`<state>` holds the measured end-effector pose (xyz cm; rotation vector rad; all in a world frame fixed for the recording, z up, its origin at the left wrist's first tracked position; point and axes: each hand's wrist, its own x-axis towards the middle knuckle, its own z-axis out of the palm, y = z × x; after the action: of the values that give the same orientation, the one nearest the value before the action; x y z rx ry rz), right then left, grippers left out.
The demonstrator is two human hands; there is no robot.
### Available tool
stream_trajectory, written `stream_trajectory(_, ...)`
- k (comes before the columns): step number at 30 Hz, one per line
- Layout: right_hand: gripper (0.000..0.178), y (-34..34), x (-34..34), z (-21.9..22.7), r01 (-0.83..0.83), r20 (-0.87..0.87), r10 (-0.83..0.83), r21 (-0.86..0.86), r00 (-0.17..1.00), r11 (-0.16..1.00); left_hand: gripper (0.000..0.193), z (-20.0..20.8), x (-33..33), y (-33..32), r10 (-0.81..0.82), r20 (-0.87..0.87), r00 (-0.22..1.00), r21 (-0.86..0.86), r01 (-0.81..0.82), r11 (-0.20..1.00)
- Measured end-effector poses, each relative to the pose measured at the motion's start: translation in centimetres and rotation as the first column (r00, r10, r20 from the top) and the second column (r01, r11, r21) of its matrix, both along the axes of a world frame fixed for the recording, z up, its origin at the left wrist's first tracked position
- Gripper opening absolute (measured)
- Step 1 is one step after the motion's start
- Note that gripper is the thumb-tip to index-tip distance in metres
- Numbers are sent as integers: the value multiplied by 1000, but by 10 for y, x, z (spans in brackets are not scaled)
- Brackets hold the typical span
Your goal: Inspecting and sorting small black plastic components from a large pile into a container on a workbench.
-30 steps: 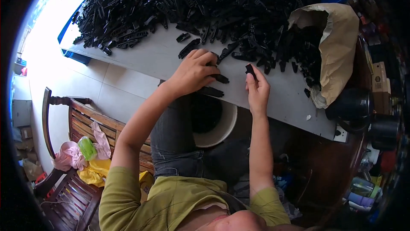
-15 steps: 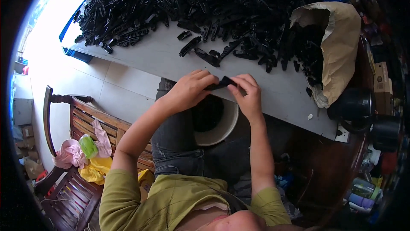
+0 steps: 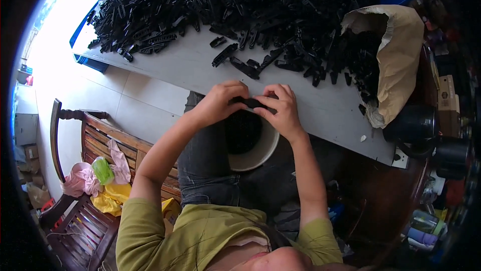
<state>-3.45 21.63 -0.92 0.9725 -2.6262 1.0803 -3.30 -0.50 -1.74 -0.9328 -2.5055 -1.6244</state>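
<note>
Between my two hands is a small black plastic part (image 3: pixel 250 102), pinched from both sides just off the table's near edge. My left hand (image 3: pixel 224 101) has its fingers curled round the part's left end. My right hand (image 3: pixel 281 106) grips the right end between thumb and fingers. The fingers cover most of it, so its exact kind cannot be made out. Below the hands stands a pale round bucket (image 3: pixel 269 151) with dark contents. Beyond them a large heap of similar black plastic parts (image 3: pixel 210 8) covers the far side of the grey table (image 3: pixel 200 65).
A torn brown paper sack (image 3: pixel 401 60) spills black parts at the table's right. Black round containers (image 3: pixel 412 123) stand beside it. To the left is a wooden bench (image 3: pixel 95 130) with pink and yellow cloths (image 3: pixel 82 179). My legs (image 3: pixel 203 163) are under the table edge.
My right hand has shifted slightly left and turned inward, its fingers closing further over the black part. The part has gone from tilted up to nearly level. The heap has not visibly changed.
</note>
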Motion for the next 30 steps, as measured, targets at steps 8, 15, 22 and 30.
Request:
stream_trajectory(8, 26, -38, -28, 5, 225, 65, -218, -143, 974, 964, 30, 15, 0, 1, 355, -97, 930, -117, -365, 924)
stream_trajectory(15, 24, -47, -41, 9, 315, -100, -300, 205, 949, 927, 29, 10, -9, 11, 404, -214, 889, -382, -457, 803)
stream_trajectory(22, 24, -38, -31, 4, 206, -168, -186, 111, 968, 972, 29, 18, 1, 5, 244, -113, 963, -313, -268, 911)
stream_trajectory(30, 28, -28, -16, 7, 290, 96, -289, 10, 952, 957, 40, 8, 4, -6, 177, -51, 983, -141, -182, 973)
